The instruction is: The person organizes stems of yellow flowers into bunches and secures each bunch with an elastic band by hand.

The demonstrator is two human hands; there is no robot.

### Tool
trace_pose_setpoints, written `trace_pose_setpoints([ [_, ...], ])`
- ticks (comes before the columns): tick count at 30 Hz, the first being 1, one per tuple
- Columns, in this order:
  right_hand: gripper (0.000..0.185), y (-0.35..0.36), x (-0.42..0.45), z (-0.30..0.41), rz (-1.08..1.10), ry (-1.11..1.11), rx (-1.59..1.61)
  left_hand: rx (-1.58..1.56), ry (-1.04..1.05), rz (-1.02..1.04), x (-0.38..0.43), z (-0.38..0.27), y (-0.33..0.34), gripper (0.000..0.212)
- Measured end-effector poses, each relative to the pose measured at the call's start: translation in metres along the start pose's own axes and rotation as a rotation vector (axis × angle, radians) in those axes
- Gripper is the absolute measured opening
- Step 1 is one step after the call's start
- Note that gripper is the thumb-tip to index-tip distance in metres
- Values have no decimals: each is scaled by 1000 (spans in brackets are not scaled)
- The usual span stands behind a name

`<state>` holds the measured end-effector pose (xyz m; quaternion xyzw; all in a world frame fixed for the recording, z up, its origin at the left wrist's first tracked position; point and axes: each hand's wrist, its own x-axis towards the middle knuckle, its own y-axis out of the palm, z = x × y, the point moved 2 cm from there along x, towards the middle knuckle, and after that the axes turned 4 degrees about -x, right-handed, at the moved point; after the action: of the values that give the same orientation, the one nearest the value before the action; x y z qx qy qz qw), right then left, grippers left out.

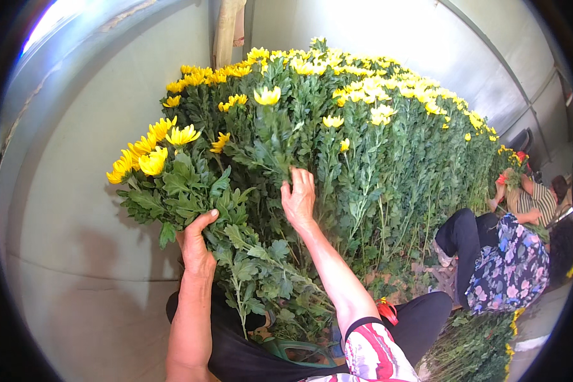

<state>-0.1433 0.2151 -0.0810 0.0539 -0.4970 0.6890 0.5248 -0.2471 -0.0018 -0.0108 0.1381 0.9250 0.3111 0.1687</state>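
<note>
My left hand grips a bunch of yellow chrysanthemums under the blooms. Its leafy stems slant down to the right across my lap. In front of it, my right hand has its fingers closed around one chrysanthemum stem, topped by a single yellow flower. Motion blurs that stem's leaves, and its lower end cannot be made out. Behind both hands rises a dense bank of upright chrysanthemums, with yellow heads along the top and green stalks below.
A pale sheet wall curves around the left, with a wooden post behind the flowers. On the right sits a person in a floral top, with another person in stripes beyond. More cut chrysanthemums lie lower right. A red ribbon rests by my knee.
</note>
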Motion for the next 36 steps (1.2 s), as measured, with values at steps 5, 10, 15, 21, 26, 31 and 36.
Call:
trace_pose_setpoints([
  [5,46,-23,6,-42,169,354,160,63,-74,9,-11,4,19,58],
  [10,44,-40,-9,-59,48,470,449,94,-107,16,-10,5,19,58],
  [15,43,-35,-30,-94,-42,559,357,101,-74,29,-11,8,18,57],
  [21,23,-43,-40,-73,-81,341,212,91,-33,-1,-1,6,4,60],
  [26,43,-20,-33,-32,12,-148,-12,62,15,-13,0,5,7,51],
  [31,74,0,-27,-83,105,637,-164,81,6,-20,-1,1,3,50],
  [36,47,-35,-44,-50,73,263,-136,66,38,-27,6,-2,-14,45],
])
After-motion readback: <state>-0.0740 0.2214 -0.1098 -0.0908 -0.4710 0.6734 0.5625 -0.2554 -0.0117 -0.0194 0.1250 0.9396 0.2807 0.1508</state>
